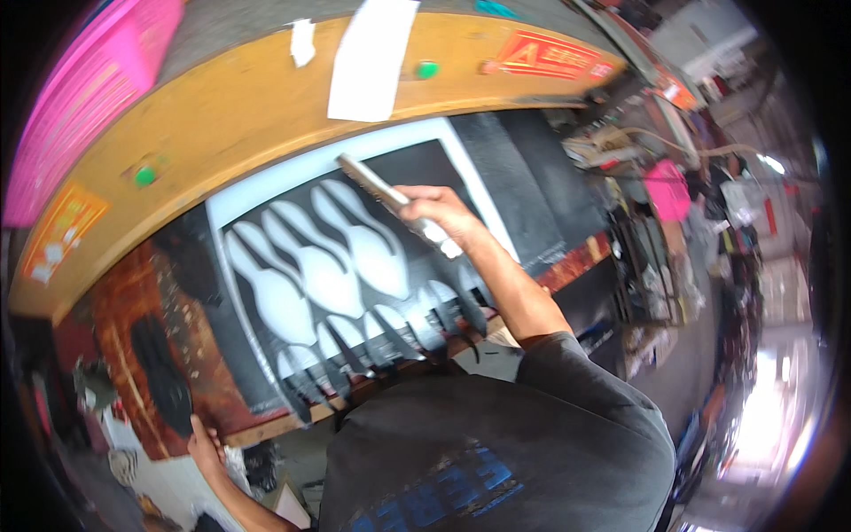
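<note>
My right hand (434,211) is closed around a long, narrow metal-edged tool (377,183), seen edge-on, that looks like a cutting die. It is held above a black sheet (425,164) lying on a white board (461,146). Long rounded openings (326,273) in the sheet show the white beneath, and dark strips remain between the cut-outs along its near edge. At the near left edge of the table, my left hand (206,450) has its fingers curled at the lower end of a black sole-shaped piece (161,372). Part of its grip is hidden.
Behind the board runs a yellow machine beam (239,133) with green buttons (428,69) and a hanging white paper (372,62). A pink basket (97,84) stands at far left. Dark sheets (523,186) lie right of the board on the red-brown table (115,306). Cluttered shelves (651,230) stand right.
</note>
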`<state>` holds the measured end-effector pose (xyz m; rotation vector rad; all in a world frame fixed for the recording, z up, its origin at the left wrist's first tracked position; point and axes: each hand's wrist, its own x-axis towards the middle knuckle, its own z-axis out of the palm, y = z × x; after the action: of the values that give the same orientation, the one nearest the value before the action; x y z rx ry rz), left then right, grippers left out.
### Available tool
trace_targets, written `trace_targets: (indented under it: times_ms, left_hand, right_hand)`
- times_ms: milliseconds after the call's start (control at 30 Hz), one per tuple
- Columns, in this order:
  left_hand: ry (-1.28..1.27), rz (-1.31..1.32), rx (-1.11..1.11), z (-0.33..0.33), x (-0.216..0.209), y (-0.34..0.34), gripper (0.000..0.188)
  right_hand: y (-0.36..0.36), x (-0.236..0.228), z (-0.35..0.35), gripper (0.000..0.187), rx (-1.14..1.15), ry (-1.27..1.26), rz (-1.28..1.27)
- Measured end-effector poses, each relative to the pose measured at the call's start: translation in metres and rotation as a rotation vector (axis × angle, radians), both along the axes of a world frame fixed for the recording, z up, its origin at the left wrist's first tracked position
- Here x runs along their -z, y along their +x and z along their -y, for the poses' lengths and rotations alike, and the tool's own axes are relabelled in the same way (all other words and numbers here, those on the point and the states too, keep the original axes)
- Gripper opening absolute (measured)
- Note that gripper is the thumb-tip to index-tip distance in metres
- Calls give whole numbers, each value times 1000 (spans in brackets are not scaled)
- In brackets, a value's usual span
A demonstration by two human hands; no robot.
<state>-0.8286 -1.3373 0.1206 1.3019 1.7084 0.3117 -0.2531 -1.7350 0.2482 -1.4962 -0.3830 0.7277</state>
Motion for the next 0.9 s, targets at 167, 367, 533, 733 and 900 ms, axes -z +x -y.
trace_targets:
  times_ms: [167, 367, 533, 733, 900]
  left_hand:
    - [15, 213, 194, -6, -8, 59, 45]
    - [122, 302, 434, -4, -45, 157, 40]
    - [96, 317, 619, 32, -58, 212, 37]
    - [7, 380, 714, 72, -50, 223, 36]
    - [-16, 365, 794, 90, -46, 233, 32]
  right_hand:
    - [3, -3, 7, 69, 33, -318, 540]
    - [-3, 51, -4, 73, 36, -733, 1171]
    - [2, 52, 26, 84, 145, -548, 891]
    - [5, 41, 87, 57, 413, -487, 439]
    - [-18, 52, 110, 49, 560, -340, 277]
